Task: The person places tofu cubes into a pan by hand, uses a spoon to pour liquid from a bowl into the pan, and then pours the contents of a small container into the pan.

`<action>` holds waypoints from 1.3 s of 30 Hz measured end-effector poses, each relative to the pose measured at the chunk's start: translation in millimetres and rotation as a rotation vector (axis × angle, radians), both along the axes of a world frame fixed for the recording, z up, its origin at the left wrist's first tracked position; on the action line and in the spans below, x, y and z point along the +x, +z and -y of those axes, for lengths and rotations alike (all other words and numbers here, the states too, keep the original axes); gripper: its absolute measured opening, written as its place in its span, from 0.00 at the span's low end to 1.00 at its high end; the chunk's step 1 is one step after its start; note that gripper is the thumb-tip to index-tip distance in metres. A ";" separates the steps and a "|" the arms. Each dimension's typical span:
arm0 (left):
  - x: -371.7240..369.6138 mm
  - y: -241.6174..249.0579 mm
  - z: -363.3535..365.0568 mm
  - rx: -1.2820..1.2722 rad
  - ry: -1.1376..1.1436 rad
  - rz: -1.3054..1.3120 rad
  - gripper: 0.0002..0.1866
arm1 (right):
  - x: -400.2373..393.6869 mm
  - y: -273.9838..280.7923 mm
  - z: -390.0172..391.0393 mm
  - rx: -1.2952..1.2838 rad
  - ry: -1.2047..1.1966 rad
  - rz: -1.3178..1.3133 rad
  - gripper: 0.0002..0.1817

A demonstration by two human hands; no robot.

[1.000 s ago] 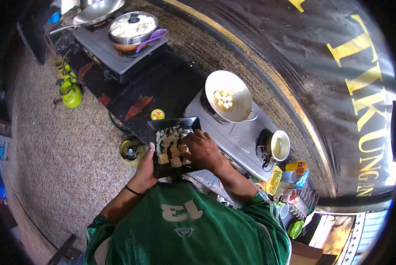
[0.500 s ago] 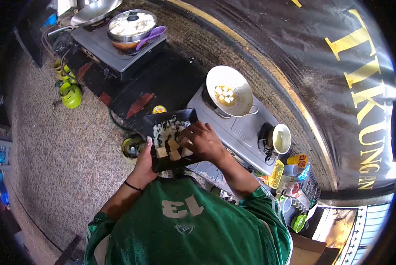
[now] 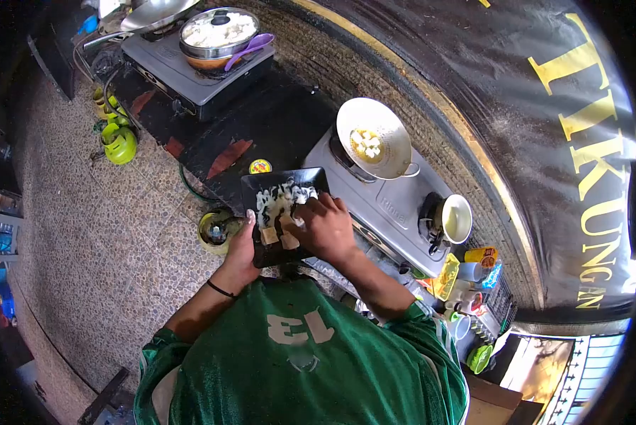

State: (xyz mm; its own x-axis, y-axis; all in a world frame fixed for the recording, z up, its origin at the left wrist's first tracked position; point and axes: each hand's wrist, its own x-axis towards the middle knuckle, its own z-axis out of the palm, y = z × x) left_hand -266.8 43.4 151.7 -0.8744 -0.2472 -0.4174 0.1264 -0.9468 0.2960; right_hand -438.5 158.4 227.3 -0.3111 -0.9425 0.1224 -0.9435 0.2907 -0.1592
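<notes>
My left hand point(image 3: 241, 248) grips the left side of a black square plate point(image 3: 269, 256), with the thumb over its rim. White, wet batter point(image 3: 284, 195) is smeared across the upper part of the plate. Tan tofu cubes point(image 3: 269, 236) lie in its lower part. Over the plate's right side, my right hand point(image 3: 328, 230) is closed, with its fingertips down among the cubes. A white-coated tofu cube point(image 3: 299, 222) shows at those fingertips, mostly hidden by the hand.
Pale cubes point(image 3: 367, 143) sit in oil in a wok point(image 3: 392, 152) on the stove point(image 3: 389, 205). A small pot point(image 3: 457, 219) stands on the other burner. A lidded pan point(image 3: 218, 39) with a purple spoon point(image 3: 250, 49) is at the far left stove. Packets and cups point(image 3: 466, 273) crowd the right.
The plate and both hands appear shifted slightly right and up in view. My right fingers have moved, and the white-coated cube now shows higher by the fingertips. The whole view has shifted a little.
</notes>
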 end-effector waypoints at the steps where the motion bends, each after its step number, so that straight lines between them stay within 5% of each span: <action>1: -2.2 2.8 -2.7 -0.002 -0.004 -0.002 0.36 | 4.9 -3.0 1.5 -0.002 -0.004 -0.002 0.18; 26: -4.9 -8.5 -23.9 -0.072 -0.012 0.046 0.34 | 16.3 -12.6 4.4 0.287 -0.069 0.213 0.15; 39: -15.8 -27.0 -22.6 -0.045 0.001 0.041 0.34 | -17.5 -15.1 -2.7 0.098 0.083 0.389 0.15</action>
State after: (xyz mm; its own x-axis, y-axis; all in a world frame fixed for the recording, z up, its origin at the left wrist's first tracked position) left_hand -282.6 65.9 124.6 -0.8563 -0.2679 -0.4416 0.1144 -0.9321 0.3436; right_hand -456.0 161.2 212.2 -0.2392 -0.9676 -0.0811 -0.8389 0.2480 -0.4845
